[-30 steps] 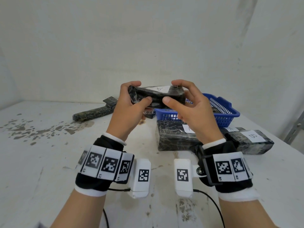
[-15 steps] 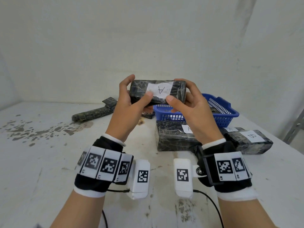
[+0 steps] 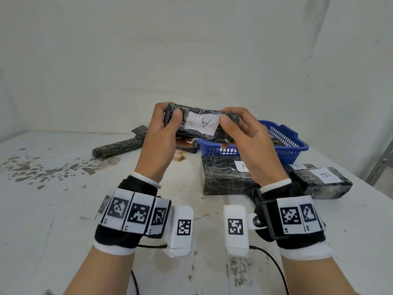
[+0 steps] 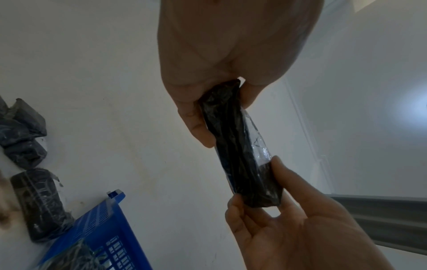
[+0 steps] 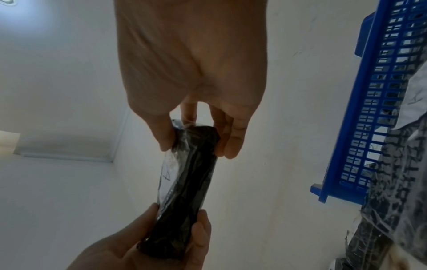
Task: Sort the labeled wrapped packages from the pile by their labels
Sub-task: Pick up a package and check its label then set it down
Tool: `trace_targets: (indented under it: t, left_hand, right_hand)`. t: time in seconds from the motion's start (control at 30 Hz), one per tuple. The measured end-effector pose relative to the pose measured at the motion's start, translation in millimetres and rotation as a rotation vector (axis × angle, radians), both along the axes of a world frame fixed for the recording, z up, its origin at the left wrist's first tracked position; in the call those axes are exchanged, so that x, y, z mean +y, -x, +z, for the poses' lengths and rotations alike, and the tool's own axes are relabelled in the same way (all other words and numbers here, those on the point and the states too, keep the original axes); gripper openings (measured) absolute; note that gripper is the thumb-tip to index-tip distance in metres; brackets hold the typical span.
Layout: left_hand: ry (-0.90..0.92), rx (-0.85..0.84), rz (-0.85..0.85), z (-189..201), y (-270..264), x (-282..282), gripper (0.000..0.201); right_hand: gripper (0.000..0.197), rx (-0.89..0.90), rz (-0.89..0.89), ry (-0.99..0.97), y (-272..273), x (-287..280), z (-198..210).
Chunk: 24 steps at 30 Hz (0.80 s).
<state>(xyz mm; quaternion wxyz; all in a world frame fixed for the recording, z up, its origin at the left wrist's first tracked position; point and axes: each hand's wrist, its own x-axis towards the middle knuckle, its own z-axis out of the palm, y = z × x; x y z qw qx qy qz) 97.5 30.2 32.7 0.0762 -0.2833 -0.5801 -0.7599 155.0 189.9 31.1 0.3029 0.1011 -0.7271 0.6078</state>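
- Left hand [image 3: 158, 135] and right hand [image 3: 246, 143] are raised above the stained white table [image 3: 63, 209], each grasping one end of a small dark brick-shaped package wrapped in clear film [image 3: 202, 123], thumbs on the near face, fingers behind.
- Package is held level in the air, clear of the table; its white paper label [image 3: 203, 124] faces the head camera and reads "A", upside down.
- Step in hand, by my reading: label check, done; this one belongs with the A group.
- On the table just below the right hand: a large dark wrapped block labelled A [image 3: 225, 175]; beside it, further right, a dark wrapped block labelled B [image 3: 323, 182].
- Behind these, a blue slatted plastic basket [image 3: 285, 145] holding something dark.
- Far left: a long dark wrapped roll [image 3: 117, 146], label not visible.
- Next move calls for lowering the package by the A block, well clear of B.
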Motion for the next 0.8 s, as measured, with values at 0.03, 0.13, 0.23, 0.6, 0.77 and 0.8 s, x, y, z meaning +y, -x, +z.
trace_targets:
  t: [0.03,0.13,0.23,0.6,0.77,0.8]
  left_hand:
    - [-0.003,0.006,0.004,-0.3,0.1,-0.2,0.008]
    - [-0.009,0.032,0.023,-1.1,0.4,-1.1,0.008]
    - [0.039,0.081,0.069,-2.0,0.7,-1.4,0.016]
    - [0.078,0.088,0.043,-3.0,-3.0,0.9,0.032]
    - [0.113,0.22,-0.006,-4.2,-4.1,2.4,0.037]
    - [0.125,0.228,-0.027,-4.3,-4.4,2.7,0.039]
  right_hand:
    - [0.008,-0.006,-0.004,-0.008,-0.7,-0.7,0.3]
    - [0.01,-0.035,-0.005,-0.025,-1.0,-2.0,-0.2]
    - [0.025,-0.103,-0.033,-0.085,0.6,-2.8,-2.5]
    - [0.036,-0.045,-0.135,-0.29,2.0,-6.1,-3.1]
    - [0.033,-0.035,-0.102,-0.162,-3.1,-11.6,3.0]
    - [0.037,-0.04,-0.078,-0.123,-3.5,-11.7,3.9]
